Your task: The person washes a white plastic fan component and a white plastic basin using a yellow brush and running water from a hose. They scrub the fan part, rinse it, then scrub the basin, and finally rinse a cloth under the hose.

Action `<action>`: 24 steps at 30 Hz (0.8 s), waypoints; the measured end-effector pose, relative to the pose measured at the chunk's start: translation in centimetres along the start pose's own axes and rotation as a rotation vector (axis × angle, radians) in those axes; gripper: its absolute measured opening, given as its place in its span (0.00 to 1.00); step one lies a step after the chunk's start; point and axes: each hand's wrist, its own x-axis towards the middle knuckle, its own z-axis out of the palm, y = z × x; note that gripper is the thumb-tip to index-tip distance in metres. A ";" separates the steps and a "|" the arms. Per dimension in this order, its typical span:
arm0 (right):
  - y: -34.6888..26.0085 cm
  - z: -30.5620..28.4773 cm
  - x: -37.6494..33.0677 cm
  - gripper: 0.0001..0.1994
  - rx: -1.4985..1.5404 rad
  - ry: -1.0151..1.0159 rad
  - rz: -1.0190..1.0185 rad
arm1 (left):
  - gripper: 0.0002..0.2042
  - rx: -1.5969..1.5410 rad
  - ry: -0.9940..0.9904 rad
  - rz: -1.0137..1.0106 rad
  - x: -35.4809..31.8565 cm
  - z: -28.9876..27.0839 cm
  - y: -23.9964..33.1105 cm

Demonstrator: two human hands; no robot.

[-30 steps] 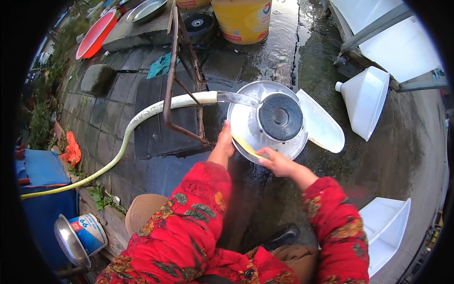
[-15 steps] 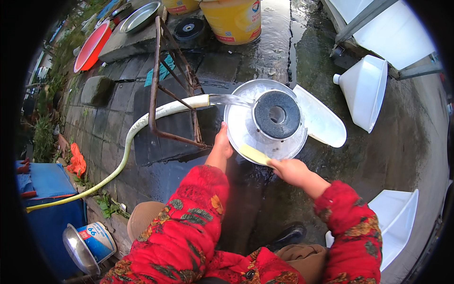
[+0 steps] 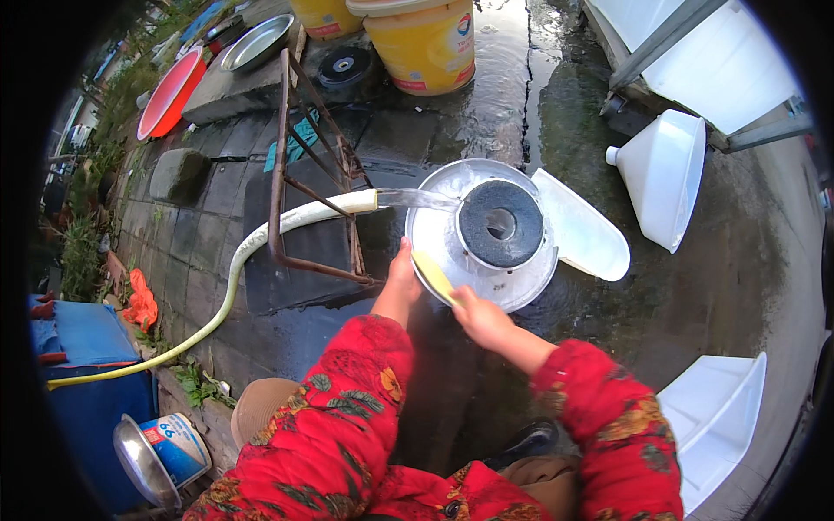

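Note:
In front of me sits a round metal pan (image 3: 434, 227) with a dark, ring-shaped grinding stone (image 3: 476, 234) at its middle. A whitish spout (image 3: 584, 227) slopes off its right side. Water (image 3: 419, 199) runs from a pale yellow hose (image 3: 300, 214) onto the stone's left side. My left hand (image 3: 401, 280) grips the pan's near-left rim; its far fingers are hidden. Closed around one end of a flat yellow tool (image 3: 433, 276), a brush or scraper, is my right hand (image 3: 483, 318). The tool lies against the pan's near-left edge, close to my left hand.
A rusty metal frame (image 3: 276, 208) stands left, under the hose. White hoppers lie on the wet ground at right (image 3: 662, 178) and lower right (image 3: 717, 434). Yellow buckets (image 3: 423, 48) stand at the back, a red basin (image 3: 171, 94) far left. Lower left are a blue box (image 3: 91, 408) and tin (image 3: 174, 443).
My right hand has moved left with the yellow tool, from the pan's near edge to its near-left edge. My left hand stays on the rim. Water keeps running.

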 end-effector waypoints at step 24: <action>7.4 -8.3 -6.5 0.14 -0.426 0.215 0.392 | 0.27 0.945 0.699 0.991 -3.0 9.2 -1.4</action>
